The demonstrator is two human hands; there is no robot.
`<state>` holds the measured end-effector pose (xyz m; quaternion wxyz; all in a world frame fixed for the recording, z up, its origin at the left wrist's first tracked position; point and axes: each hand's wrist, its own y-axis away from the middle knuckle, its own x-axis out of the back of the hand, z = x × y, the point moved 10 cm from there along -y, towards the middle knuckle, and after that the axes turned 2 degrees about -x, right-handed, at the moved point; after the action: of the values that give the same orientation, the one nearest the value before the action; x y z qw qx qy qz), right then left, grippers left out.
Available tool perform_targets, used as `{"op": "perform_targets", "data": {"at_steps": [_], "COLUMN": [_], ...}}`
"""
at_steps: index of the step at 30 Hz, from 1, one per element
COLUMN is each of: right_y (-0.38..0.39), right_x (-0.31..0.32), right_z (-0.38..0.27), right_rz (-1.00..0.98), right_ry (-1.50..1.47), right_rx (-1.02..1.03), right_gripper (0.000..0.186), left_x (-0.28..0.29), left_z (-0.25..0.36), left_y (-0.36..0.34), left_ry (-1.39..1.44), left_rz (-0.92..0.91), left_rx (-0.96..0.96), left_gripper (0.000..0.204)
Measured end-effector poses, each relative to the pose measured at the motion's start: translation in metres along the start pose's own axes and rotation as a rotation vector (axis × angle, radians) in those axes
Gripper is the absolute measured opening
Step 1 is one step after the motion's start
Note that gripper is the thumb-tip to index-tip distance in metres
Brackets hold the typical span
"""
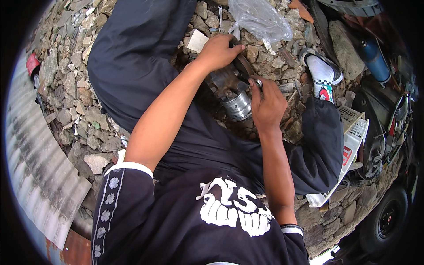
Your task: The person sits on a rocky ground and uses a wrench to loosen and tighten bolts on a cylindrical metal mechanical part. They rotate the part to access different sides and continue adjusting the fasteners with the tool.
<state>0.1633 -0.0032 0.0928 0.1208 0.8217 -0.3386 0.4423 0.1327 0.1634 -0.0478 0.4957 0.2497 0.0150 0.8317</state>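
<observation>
Between my legs, a greasy dark metal machine part (222, 82) with a shiny ribbed metal cylinder (238, 107) at its near end rests tilted over the stones. A dark round disc (243, 66) stands at its far right side. My left hand (219, 52) is closed over the far edge of this disc, thumb on top. My right hand (269, 105) is closed beside the cylinder, with thumb and fingers around a silver metal tool (258, 82). Only the tool's rounded end shows clearly; the rest is hidden by the hand, so its exact kind cannot be made out.
Loose stones (79, 106) cover the ground. Beyond my left hand lie a wrench (221, 17) and a clear plastic bag (260, 20). To the right are a white plastic crate (353, 141), a blue cylinder (375, 59) and a wheel (386, 218). Corrugated sheet (39, 163) lies left.
</observation>
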Motion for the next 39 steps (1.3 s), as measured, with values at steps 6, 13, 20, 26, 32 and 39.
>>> {"op": "perform_targets", "data": {"at_steps": [6,13,20,26,32,39], "right_y": [-0.007,0.063,0.063,0.04,0.027,0.018], "right_x": [0.0,-0.002,0.009,0.039,0.037,0.019], "right_z": [0.0,0.068,0.081,0.025,0.011,0.005], "right_rz": [-0.015,-0.231,-0.201,-0.012,0.055,0.071], "right_ry": [-0.002,0.209,0.195,0.092,0.009,0.049], "right_rx": [-0.01,-0.352,-0.423,-0.19,-0.108,-0.058], "right_gripper": [0.011,0.012,0.013,0.014,0.015,0.016], "left_x": [-0.002,0.0,-0.002,0.0,-0.002,0.0], "left_z": [-0.002,0.003,-0.004,0.003,0.0,0.006], "left_y": [0.0,0.001,0.0,0.002,0.0,0.002], "left_ry": [-0.02,-0.039,0.017,-0.063,-0.081,-0.032], "left_rz": [-0.007,0.006,-0.018,-0.032,-0.054,-0.081], "left_rx": [0.007,0.002,0.031,0.016,0.037,0.035], "left_gripper": [0.057,0.053,0.052,0.059,0.062,0.06]}}
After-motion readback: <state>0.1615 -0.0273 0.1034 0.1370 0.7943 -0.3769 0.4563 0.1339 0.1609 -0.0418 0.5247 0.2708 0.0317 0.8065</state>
